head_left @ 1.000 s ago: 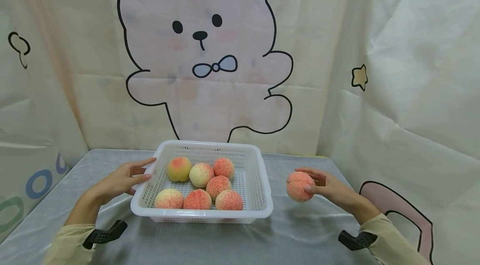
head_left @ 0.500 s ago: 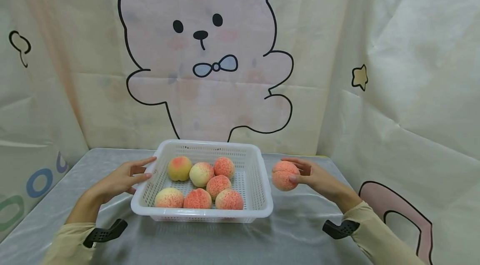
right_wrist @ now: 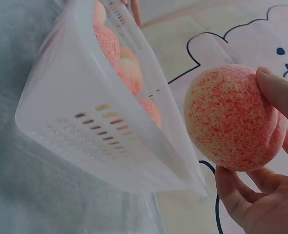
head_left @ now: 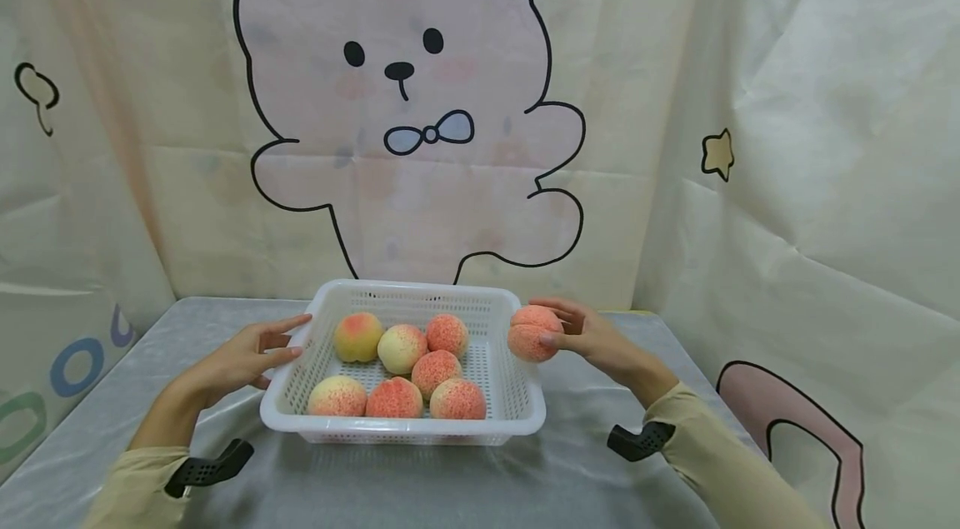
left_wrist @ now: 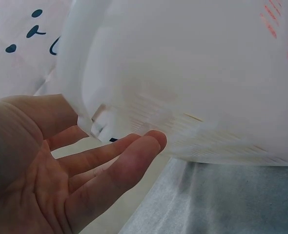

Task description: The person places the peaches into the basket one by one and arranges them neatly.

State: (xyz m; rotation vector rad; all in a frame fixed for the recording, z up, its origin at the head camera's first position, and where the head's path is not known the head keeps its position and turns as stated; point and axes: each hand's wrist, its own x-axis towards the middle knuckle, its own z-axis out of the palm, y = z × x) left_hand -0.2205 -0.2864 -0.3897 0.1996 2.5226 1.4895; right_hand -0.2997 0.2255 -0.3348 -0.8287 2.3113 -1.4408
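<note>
A white perforated plastic basket [head_left: 408,426] stands on the table with several red and yellow peaches [head_left: 436,372] inside. My left hand [head_left: 236,360] rests against the basket's left end, its fingers extended; in the left wrist view the fingertips [left_wrist: 156,139] touch or nearly touch the outer wall. With thumb and fingers, my right hand [head_left: 600,339] grips a pinkish-red peach [head_left: 534,334] above the basket's right rim. The right wrist view shows this speckled peach [right_wrist: 236,117] between thumb and fingers, beside the basket wall [right_wrist: 85,126].
A grey cloth [head_left: 450,487] covers the table. Behind it hangs a pale curtain [head_left: 615,12] with a cartoon bear, and similar sheets close off both sides. The peaches fill the basket's left and middle; bare floor shows inside its right end.
My right hand has carried the peach leftward and slightly up, from the table's right side to the basket's right rim. The left hand and basket have stayed put.
</note>
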